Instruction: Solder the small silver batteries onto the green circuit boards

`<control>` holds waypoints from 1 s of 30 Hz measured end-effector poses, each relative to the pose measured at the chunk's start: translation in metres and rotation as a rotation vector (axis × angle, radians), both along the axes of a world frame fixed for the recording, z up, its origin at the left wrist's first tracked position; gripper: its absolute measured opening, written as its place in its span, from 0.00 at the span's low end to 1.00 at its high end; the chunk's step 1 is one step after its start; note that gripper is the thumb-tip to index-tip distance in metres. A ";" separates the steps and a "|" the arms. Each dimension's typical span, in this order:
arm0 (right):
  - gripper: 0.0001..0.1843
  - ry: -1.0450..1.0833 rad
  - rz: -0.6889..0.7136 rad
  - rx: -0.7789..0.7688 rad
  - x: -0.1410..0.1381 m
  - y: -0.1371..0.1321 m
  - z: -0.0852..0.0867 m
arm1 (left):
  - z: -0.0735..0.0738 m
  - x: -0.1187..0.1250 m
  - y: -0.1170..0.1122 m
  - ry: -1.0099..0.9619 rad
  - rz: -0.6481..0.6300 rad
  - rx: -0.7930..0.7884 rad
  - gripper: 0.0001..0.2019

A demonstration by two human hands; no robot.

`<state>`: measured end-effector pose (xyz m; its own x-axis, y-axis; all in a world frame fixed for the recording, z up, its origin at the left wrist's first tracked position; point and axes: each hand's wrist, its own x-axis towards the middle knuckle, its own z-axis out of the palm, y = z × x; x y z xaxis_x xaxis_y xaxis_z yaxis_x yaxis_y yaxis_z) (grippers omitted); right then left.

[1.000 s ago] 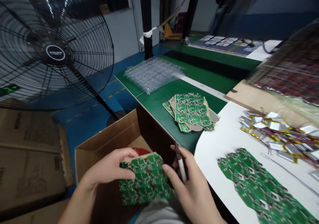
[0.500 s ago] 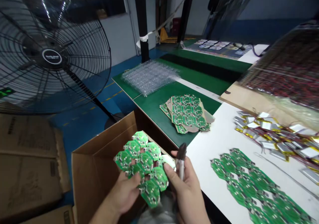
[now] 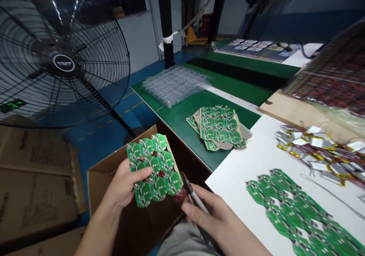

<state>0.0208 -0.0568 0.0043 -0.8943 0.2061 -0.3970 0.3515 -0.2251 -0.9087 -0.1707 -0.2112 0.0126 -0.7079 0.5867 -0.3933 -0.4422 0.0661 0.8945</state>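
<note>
My left hand grips a panel of green circuit boards, thumb across the front. Several rounded boards make up the panel, and a pale strip runs along its right edge. In my right hand is a pair of pliers with dark jaws and grey handles. The jaws lie close to the strip at the panel's lower right; whether they touch it I cannot tell. Beneath both hands is an open cardboard box. Something red shows behind the panel's lower corner.
More circuit panels are stacked on the green table. Another panel lies on the white surface, near a pile of small battery cells. Clear plastic trays sit farther back. A large fan stands at left.
My left hand has shifted left and up with the panel, turning it more upright. My right hand has let go of the panel, and the pliers have swung toward its right edge.
</note>
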 end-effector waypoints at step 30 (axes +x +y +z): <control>0.31 0.129 -0.069 -0.180 0.003 0.000 -0.004 | -0.001 0.020 0.003 -0.020 -0.183 0.057 0.19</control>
